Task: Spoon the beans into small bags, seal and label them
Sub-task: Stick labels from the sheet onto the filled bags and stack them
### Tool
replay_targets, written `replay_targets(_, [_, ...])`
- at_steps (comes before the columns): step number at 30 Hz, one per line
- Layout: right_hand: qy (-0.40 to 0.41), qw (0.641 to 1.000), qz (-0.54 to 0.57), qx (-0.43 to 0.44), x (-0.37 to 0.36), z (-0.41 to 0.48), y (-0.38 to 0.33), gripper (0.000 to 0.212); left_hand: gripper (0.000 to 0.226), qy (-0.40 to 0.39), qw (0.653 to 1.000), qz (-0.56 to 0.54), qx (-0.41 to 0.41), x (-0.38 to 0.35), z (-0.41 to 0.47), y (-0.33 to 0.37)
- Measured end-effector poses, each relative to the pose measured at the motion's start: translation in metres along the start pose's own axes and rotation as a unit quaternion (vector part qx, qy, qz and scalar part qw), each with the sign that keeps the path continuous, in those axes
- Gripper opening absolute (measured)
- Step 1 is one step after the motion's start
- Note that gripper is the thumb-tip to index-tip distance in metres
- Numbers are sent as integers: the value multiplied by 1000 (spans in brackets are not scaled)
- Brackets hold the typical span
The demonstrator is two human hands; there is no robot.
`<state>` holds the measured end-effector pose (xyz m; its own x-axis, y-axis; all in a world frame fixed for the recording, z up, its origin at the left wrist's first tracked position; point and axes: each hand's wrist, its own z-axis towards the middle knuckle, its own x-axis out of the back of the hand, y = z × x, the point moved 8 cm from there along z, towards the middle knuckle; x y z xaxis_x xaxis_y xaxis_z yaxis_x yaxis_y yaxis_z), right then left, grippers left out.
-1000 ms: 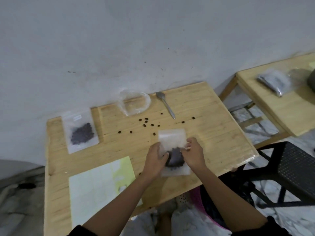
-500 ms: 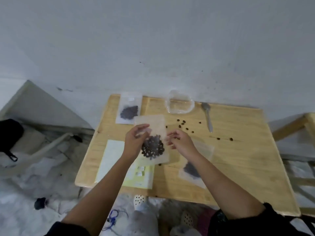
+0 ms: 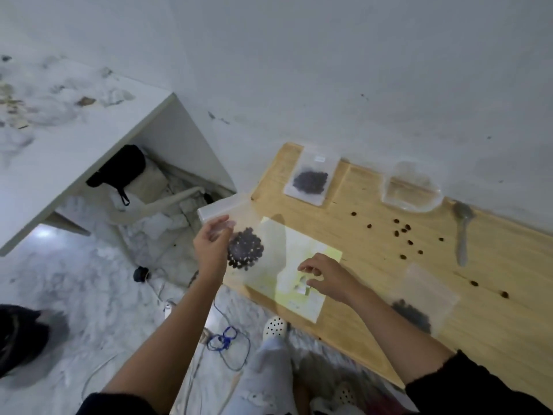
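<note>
My left hand holds a clear small bag of dark beans up over the table's left front corner. My right hand hovers with fingers apart over the yellow-green label sheet, fingertips by the small white labels; it holds nothing. A labelled bag of beans lies at the back left. Another bag with beans lies on the table to the right of my right arm. Loose beans are scattered mid-table, near a metal spoon and an empty-looking clear bag.
The wooden table stands against a white wall. To the left are a white ledge, a black bag under it, and cables on the marble floor. My feet in white clogs are under the table's edge.
The view swung left. My left hand carried the bean bag out to the table's left corner. My right hand let go of it and dropped to the label sheet.
</note>
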<state>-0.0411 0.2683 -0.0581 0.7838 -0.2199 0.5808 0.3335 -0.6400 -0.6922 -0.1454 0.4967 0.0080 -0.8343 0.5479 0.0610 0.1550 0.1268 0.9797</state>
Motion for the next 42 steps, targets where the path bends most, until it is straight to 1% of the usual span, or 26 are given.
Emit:
replay_targets(4, [4, 999, -33, 23, -1, 5, -2, 23, 20, -1, 1000, 12, 0, 1, 2, -2])
replay_targets(7, [11, 999, -37, 29, -1, 8, -1, 10, 22, -17, 1000, 7, 7, -9, 4, -2])
replay_targets(9, [7, 999, -33, 25, 1, 9, 2, 6, 21, -27, 999, 7, 17, -20, 7, -2])
replay_targets(11, [5, 1000, -5, 11, 8, 9, 5, 6, 19, -42, 999, 3, 26, -32, 10, -3])
replay_targets(13, [18, 998, 52, -27, 23, 8, 13, 8, 18, -70, 997, 5, 25, -49, 13, -1])
replay_targets(15, [49, 993, 95, -51, 45, 5, 18, 8, 17, -109, 994, 11, 23, -70, 16, 3])
replay_targets(18, [142, 977, 150, -48, 91, 0, 15, 7, 20, -166, 986, -2, 29, -106, 19, 12])
replay_targets(21, [241, 944, 221, -53, 139, -3, 8, 11, 30, -231, 973, 5, 16, -144, 17, 27])
replay_targets(23, [277, 923, 264, -46, 162, -3, 0, 15, 32, -274, 962, 9, 4, -167, 13, 39])
replay_targets(25, [311, 907, 282, -41, 180, -3, -8, 18, 32, -308, 951, 13, -8, -184, 9, 51])
replay_targets(27, [345, 896, 277, -34, 195, -5, -19, 17, 31, -335, 942, 15, -19, -198, 7, 61])
replay_targets(31, [385, 883, 265, -36, 212, -9, -35, 7, 32, -382, 924, 12, -13, -220, 5, 73])
replay_targets(35, [405, 878, 250, -53, 221, -11, -44, 17, 33, -407, 913, 24, -22, -233, 3, 84])
replay_targets(42, [422, 878, 216, -71, 228, -14, -53, 17, 35, -454, 889, 30, -47, -245, -2, 97])
